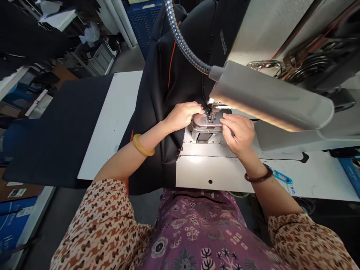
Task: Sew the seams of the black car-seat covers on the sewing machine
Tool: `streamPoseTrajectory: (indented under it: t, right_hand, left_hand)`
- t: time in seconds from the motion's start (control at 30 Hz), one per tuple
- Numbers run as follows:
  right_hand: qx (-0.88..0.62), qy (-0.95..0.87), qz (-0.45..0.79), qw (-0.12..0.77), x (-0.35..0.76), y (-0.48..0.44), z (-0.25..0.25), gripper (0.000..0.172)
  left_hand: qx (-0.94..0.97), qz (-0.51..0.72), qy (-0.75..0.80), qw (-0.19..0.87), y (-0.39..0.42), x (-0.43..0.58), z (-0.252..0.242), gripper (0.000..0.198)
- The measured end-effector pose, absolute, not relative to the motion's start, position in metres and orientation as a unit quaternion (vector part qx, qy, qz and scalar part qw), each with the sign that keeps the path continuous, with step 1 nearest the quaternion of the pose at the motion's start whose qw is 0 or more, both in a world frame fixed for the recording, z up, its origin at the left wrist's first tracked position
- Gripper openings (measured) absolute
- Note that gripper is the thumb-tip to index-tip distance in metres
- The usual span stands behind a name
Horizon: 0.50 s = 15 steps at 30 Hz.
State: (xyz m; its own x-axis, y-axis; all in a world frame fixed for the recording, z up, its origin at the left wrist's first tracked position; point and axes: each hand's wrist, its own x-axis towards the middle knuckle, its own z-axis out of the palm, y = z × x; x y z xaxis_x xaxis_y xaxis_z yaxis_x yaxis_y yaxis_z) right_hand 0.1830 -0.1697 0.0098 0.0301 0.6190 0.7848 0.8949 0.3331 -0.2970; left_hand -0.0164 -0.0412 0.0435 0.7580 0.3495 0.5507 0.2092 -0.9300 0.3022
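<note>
Head view, the only one: I had both hands at the needle area of the sewing machine, the presser foot (209, 117) between them on the raised bed (199, 120). Step in hand, as I judged it: lining up or feeding black material (152, 97) at the foot. My left hand (184, 115) lay to the left of it, fingers bent together, tips just beside the foot; whether they pinched an edge or only pressed, I could not tell. My right hand (239, 133) was at the right, fingers curled, thumb and forefinger close together by a small dark piece (222, 117) on the bed; grip on it unclear, likewise whether it joined the larger material. The next move seemed to call for light, even guidance from both sides, fingertips clear of the needle. The material: smooth, matt black, bulky, heaped in soft folds left of and beyond the bed, draping over the near edge of the white table (197, 172). An orange line (171, 67) ran along its far part; loose orange threads (179, 152) showed at its right edge. Lamp (270, 99) hung above and to the right, lighting the bed.
</note>
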Motion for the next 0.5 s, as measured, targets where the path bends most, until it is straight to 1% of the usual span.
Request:
streamPoseTrajectory:
  t: [0.2, 0.33, 0.43, 0.5]
  right_hand:
    - [-0.54, -0.681, -0.127, 0.479, 0.183, -0.171, 0.005, 0.017]
    - [-0.544, -0.651, -0.066, 0.525, 0.186, -0.174, 0.0, 0.02]
    - [-0.578, -0.6, 0.001, 0.553, 0.194, -0.178, -0.004, 0.028]
    - [-0.613, -0.559, 0.034, 0.557, 0.203, -0.18, -0.008, 0.032]
  left_hand:
    - [0.931, 0.283, 0.192, 0.127, -0.046, -0.015, 0.042, 0.028]
    - [0.936, 0.252, 0.209, 0.13, -0.058, -0.02, 0.052, 0.032]
    - [0.942, 0.249, 0.22, 0.05, -0.056, -0.032, 0.074, 0.029]
    - [0.911, 0.298, 0.283, -0.017, -0.042, -0.043, 0.093, 0.028]
